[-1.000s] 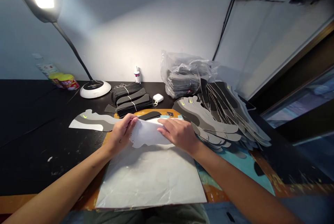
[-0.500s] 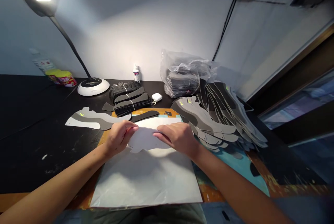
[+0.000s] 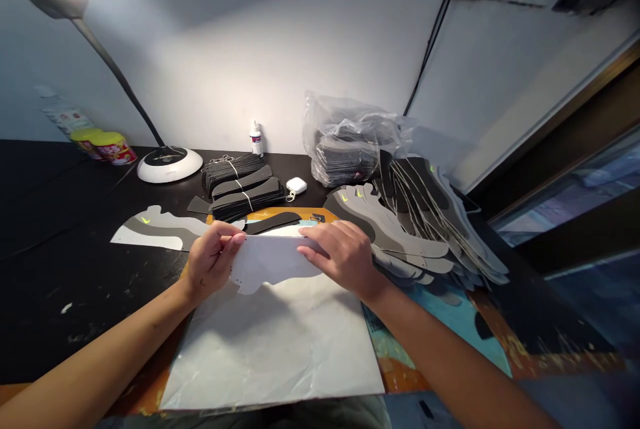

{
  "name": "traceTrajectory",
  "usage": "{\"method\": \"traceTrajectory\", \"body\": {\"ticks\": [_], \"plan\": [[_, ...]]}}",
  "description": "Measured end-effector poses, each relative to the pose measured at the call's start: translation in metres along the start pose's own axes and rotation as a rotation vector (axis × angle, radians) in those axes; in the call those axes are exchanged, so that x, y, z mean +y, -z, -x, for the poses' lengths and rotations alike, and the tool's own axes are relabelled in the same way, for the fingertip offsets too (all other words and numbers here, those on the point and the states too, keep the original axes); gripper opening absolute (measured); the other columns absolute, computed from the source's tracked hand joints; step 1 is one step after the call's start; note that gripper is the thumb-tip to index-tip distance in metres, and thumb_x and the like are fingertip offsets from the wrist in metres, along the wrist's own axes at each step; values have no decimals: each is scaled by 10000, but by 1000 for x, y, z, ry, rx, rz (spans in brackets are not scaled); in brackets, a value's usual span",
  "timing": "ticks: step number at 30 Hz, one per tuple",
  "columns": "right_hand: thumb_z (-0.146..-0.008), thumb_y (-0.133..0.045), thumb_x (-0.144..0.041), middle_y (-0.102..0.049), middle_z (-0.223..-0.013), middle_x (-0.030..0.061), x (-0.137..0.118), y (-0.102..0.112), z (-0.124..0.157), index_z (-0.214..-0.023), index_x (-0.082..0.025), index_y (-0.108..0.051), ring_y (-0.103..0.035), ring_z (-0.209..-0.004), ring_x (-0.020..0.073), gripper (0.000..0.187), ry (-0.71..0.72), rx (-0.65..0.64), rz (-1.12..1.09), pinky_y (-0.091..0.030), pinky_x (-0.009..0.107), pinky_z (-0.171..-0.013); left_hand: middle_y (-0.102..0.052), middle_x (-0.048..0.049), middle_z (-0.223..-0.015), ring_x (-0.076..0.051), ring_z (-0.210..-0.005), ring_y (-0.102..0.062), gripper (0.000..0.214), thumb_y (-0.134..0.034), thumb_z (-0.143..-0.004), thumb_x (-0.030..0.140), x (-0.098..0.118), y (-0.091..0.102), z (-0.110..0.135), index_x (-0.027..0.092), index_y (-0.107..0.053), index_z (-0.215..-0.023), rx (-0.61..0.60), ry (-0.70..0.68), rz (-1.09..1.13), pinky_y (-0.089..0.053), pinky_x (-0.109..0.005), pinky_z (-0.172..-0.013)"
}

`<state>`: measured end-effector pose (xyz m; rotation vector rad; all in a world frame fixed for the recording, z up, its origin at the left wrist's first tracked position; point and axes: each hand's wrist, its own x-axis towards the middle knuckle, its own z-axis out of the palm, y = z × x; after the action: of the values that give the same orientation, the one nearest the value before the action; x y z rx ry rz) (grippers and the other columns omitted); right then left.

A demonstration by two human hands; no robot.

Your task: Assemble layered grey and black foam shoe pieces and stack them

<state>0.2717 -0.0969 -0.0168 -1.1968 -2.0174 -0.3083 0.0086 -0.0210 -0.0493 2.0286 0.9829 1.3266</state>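
Note:
Both hands hold one white shaped cut-out piece (image 3: 273, 262) just above a large white sheet (image 3: 275, 342) on the table. My left hand (image 3: 213, 262) pinches its left end with closed fingers. My right hand (image 3: 343, 256) grips its right end, fingers curled over the top edge. A flat grey and white shoe-shaped piece (image 3: 160, 229) lies to the left of my left hand. A black strip (image 3: 275, 221) lies just beyond the held piece.
A fanned pile of grey and black cut pieces (image 3: 415, 229) lies at the right, with a plastic bag of more pieces (image 3: 350, 142) behind it. Tied black bundles (image 3: 240, 186), a small white case (image 3: 296, 184), a glue bottle (image 3: 256, 138), a lamp base (image 3: 170, 164) and yellow tubs (image 3: 103, 146) stand at the back.
The view has drifted, so everything sits slightly further left. Both hands keep hold of the white piece, which tilted a little and now faces up again.

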Motion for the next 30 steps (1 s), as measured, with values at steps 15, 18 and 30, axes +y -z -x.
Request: {"method": "traceTrajectory", "body": {"ticks": [15,18,30], "plan": [[-926,-680,-365,-742,-1050,24,15,-8,-4,-1130,-267,-677,-676,-956,199,227,-270,107,-265,-482,366,-886,-442,68,-487,-80,-384,-328,282,-585,-950,462,2,0,-12,201,-549,-849,69,56,161,-254,-178,-364],[-894,-713,-380,-731,-1043,36,20,-8,-5,-1090,-260,-683,-670,-971,211,232,-344,138,-292,-502,371,-890,-503,59,-498,-78,-387,-346,279,-600,-949,454,5,3,-16,191,-563,-862,123,2,145,-270,-179,-366],[-910,-692,-334,-745,-1008,28,29,-12,-3,-1030,-265,-713,-684,-933,191,141,-379,152,-379,-524,351,-872,-533,53,-488,-69,-367,-355,349,-620,-924,509,8,4,-24,173,-585,-834,151,-44,113,-278,-173,-346]]}}
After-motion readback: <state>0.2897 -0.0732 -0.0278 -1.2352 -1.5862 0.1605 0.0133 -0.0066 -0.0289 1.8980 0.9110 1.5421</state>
